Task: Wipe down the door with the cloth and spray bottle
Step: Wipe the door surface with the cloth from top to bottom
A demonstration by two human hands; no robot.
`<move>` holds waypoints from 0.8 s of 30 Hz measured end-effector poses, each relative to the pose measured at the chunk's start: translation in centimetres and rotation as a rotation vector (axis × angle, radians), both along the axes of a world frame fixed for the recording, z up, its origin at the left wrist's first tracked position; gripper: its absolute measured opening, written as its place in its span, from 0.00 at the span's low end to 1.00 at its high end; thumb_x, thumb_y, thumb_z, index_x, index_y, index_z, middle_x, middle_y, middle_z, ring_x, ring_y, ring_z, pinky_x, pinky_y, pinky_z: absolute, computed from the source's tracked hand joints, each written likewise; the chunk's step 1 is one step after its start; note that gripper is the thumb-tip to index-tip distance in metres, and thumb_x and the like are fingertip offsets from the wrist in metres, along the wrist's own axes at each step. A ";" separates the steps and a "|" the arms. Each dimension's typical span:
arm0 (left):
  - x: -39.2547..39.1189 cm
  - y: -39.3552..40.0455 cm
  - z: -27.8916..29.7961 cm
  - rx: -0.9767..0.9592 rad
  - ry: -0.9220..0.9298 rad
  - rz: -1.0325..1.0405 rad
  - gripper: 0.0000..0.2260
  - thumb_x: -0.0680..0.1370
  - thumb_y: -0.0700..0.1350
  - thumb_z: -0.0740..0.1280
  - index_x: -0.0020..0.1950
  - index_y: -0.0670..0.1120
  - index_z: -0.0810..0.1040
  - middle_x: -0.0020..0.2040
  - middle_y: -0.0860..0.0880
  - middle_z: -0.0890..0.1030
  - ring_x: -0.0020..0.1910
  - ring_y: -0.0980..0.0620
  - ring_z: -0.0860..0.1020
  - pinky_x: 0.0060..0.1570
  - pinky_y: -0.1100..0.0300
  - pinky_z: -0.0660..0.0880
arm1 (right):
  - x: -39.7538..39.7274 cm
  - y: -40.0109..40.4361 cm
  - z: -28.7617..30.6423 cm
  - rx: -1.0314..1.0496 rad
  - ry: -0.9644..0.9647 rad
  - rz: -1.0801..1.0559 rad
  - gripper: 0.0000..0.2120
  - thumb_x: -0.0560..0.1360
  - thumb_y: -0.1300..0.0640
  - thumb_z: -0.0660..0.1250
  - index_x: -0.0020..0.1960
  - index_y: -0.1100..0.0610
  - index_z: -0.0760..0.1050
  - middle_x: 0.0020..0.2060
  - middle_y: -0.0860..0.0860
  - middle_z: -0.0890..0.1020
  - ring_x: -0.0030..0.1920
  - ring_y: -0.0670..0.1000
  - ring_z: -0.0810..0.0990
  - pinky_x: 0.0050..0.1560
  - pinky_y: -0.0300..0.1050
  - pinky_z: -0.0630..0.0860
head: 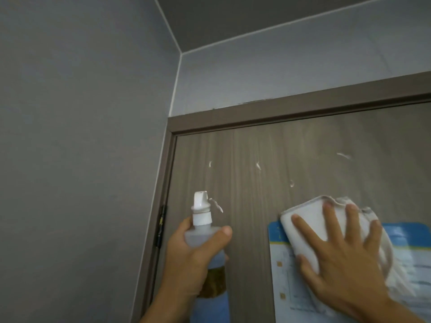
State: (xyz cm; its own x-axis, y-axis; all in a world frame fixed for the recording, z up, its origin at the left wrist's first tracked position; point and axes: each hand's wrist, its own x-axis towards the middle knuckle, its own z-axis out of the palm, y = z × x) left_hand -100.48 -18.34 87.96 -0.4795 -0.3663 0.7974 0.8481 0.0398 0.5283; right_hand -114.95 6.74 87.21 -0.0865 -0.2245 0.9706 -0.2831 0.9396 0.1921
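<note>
A brown wood-grain door (256,155) fills the lower right, with a few small white smears on its upper part. My left hand (193,255) grips a translucent spray bottle (204,231) with a white nozzle, held upright close to the door's left side. My right hand (338,255) lies flat with fingers spread on a folded white cloth (310,220), pressing it against the door. The cloth overlaps the top left corner of a blue-and-white notice (410,259) stuck to the door.
A dark brown door frame (279,110) runs along the top and left of the door, with a black hinge (161,224) on the left. Grey walls (81,136) meet in a corner above, under a dark ceiling.
</note>
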 end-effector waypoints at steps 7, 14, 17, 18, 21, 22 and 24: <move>1.3 -2.0 5.4 -0.113 0.067 -0.036 0.18 0.68 0.46 0.77 0.54 0.39 0.80 0.38 0.41 0.81 0.32 0.45 0.81 0.33 0.54 0.82 | 0.0 0.0 0.0 -0.010 0.065 -0.014 0.38 0.66 0.33 0.63 0.74 0.45 0.76 0.77 0.67 0.68 0.74 0.79 0.63 0.68 0.83 0.52; 0.5 -2.7 6.3 -0.107 0.052 -0.082 0.10 0.73 0.41 0.77 0.50 0.40 0.80 0.36 0.40 0.81 0.31 0.46 0.81 0.34 0.54 0.81 | -0.1 -0.1 -0.1 -0.025 0.056 -0.021 0.41 0.64 0.30 0.65 0.74 0.46 0.75 0.77 0.67 0.68 0.74 0.79 0.64 0.69 0.83 0.51; 0.5 -2.6 6.2 -0.107 0.042 -0.133 0.19 0.69 0.44 0.78 0.56 0.38 0.80 0.38 0.40 0.80 0.31 0.45 0.80 0.33 0.54 0.81 | -0.3 -0.2 -0.1 -0.057 0.053 -0.043 0.44 0.63 0.30 0.65 0.74 0.50 0.76 0.76 0.65 0.70 0.74 0.77 0.65 0.69 0.83 0.52; 0.4 -2.7 6.2 -0.108 0.040 -0.146 0.21 0.69 0.44 0.78 0.57 0.37 0.79 0.38 0.40 0.80 0.31 0.45 0.80 0.33 0.54 0.81 | -0.2 -0.2 -0.2 -0.071 0.049 -0.052 0.44 0.63 0.30 0.65 0.74 0.51 0.76 0.76 0.64 0.70 0.74 0.77 0.65 0.68 0.83 0.52; -0.1 -3.0 6.3 -0.120 0.056 -0.130 0.19 0.69 0.45 0.78 0.57 0.39 0.80 0.39 0.40 0.80 0.32 0.45 0.81 0.34 0.53 0.82 | 0.1 -0.5 -0.6 -0.117 0.039 -0.059 0.43 0.64 0.31 0.65 0.74 0.50 0.77 0.76 0.61 0.72 0.75 0.78 0.62 0.66 0.84 0.51; -0.3 -3.2 6.4 -0.126 0.069 -0.110 0.18 0.69 0.45 0.76 0.56 0.40 0.80 0.40 0.40 0.81 0.33 0.45 0.81 0.36 0.52 0.82 | 0.2 -0.6 -0.7 -0.134 0.039 -0.060 0.42 0.64 0.30 0.65 0.74 0.49 0.76 0.76 0.60 0.72 0.75 0.79 0.60 0.66 0.84 0.51; -0.5 -3.4 6.7 -0.149 0.094 -0.065 0.16 0.70 0.46 0.75 0.53 0.41 0.80 0.41 0.39 0.81 0.36 0.45 0.82 0.38 0.51 0.82 | 0.2 -0.8 -1.0 -0.164 0.048 -0.063 0.42 0.65 0.29 0.65 0.75 0.48 0.75 0.76 0.60 0.72 0.76 0.79 0.58 0.66 0.83 0.52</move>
State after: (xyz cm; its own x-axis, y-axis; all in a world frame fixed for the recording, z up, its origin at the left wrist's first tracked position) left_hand -100.97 -21.78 94.70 -0.4194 -0.2115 0.8828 0.8967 0.0549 0.4391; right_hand -114.73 5.98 86.21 -0.0486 -0.0587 0.9971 -0.2170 0.9750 0.0468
